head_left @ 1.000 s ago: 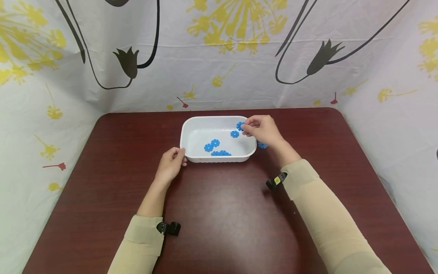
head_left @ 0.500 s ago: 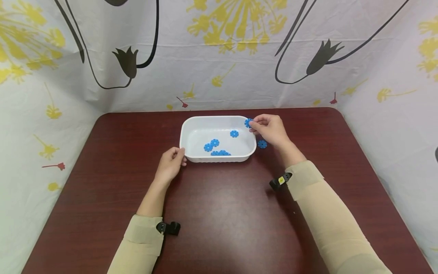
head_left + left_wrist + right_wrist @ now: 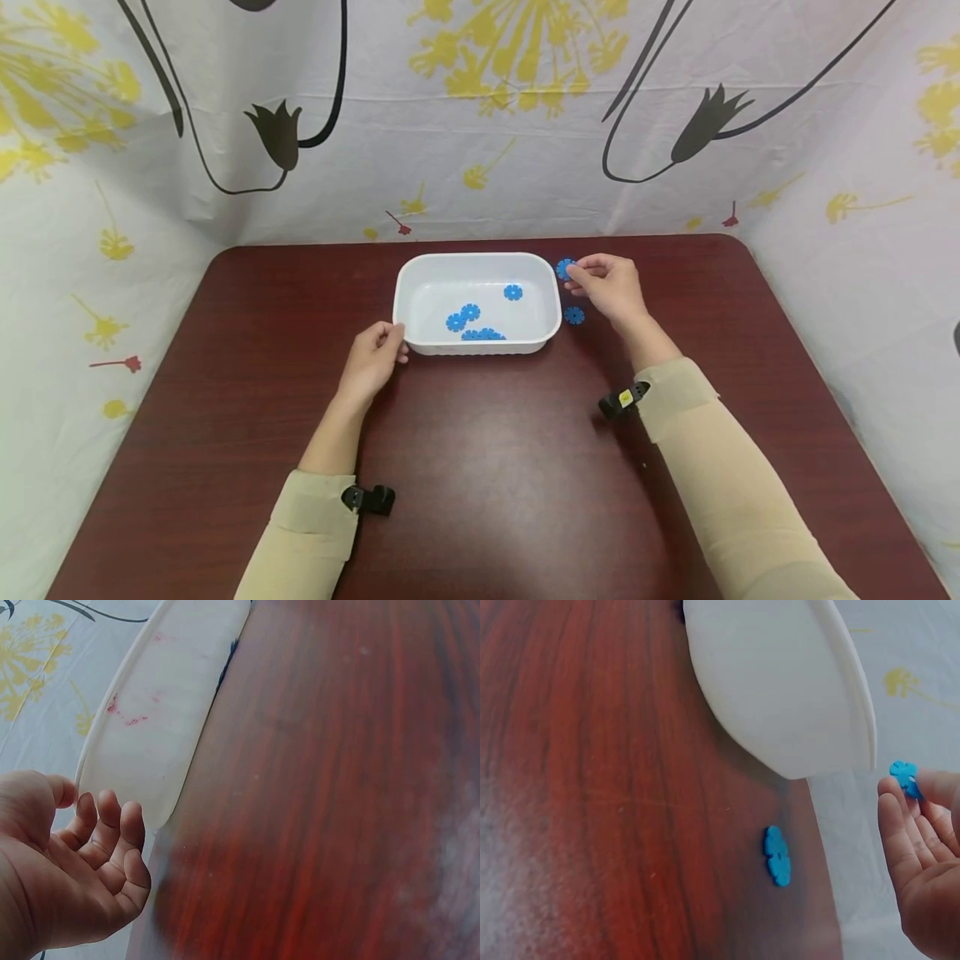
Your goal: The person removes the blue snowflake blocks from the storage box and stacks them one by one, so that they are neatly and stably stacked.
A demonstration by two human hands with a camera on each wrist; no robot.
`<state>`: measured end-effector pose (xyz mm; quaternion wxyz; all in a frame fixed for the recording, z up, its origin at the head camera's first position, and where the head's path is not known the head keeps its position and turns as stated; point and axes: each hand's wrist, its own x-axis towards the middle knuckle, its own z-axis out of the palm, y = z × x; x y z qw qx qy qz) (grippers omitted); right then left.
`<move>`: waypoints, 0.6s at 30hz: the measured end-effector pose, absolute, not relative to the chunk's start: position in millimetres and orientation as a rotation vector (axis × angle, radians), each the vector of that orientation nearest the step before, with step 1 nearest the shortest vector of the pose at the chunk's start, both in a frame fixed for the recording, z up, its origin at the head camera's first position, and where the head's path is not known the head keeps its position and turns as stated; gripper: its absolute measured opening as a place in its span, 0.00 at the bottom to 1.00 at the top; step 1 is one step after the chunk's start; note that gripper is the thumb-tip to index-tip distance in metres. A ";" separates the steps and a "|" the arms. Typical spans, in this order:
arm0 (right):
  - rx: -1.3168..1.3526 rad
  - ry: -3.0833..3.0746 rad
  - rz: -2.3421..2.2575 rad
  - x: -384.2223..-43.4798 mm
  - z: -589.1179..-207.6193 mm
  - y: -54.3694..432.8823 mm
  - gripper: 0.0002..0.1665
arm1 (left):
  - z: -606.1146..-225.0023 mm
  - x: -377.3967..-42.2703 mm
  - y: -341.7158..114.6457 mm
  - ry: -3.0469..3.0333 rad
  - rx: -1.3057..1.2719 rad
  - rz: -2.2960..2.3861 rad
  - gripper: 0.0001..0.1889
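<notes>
A white plastic basin (image 3: 477, 345) stands at the back of the table, with several blue notched discs (image 3: 513, 292) lying inside. At the basin's front left corner my left hand (image 3: 372, 360) pinches the rim, thumb above and fingers curled below; the left wrist view shows this hand (image 3: 86, 862) against the basin's side (image 3: 142, 712). Just beyond the right rim, my right hand (image 3: 611, 287) holds a blue notched disc (image 3: 565, 269) in the air between thumb and fingers. Beneath it on the table, close to the basin's right side, lies another blue disc (image 3: 574, 316).
The dark red-brown wooden table (image 3: 480, 467) extends around the basin. A white cloth with yellow and grey flower prints (image 3: 525, 192) hangs behind the table and at both sides.
My right hand has moved rightward from above the basin to outside its right rim, still holding the disc. The disc on the table now shows fully. My left hand stays put.
</notes>
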<state>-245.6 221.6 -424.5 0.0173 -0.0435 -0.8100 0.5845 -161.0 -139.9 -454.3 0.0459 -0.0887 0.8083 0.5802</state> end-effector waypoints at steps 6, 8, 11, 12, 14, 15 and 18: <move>-0.186 -2.579 1.780 -246.0 -432.0 228.6 0.18 | -453.0 -160.5 -139.8 2.463 -0.272 1.772 0.18; -0.192 -2.599 1.790 -245.8 -433.8 230.1 0.18 | -452.8 -160.4 -139.8 2.460 -0.274 1.775 0.18; -0.200 -2.650 1.802 -244.2 -435.2 232.4 0.18 | -452.7 -160.2 -139.9 2.461 -0.273 1.774 0.17; -0.201 -2.666 1.807 -243.5 -435.7 233.3 0.18 | -452.7 -160.1 -140.0 2.462 -0.272 1.776 0.17; -0.206 -2.700 1.811 -242.1 -436.2 234.9 0.17 | -452.6 -160.0 -140.4 2.466 -0.265 1.772 0.17; -0.214 -2.717 1.813 -241.6 -436.6 235.6 0.17 | -452.8 -160.1 -140.5 2.468 -0.264 1.771 0.17; -0.223 -2.754 1.835 -240.0 -438.1 237.4 0.17 | -452.6 -160.0 -140.2 2.468 -0.264 1.776 0.18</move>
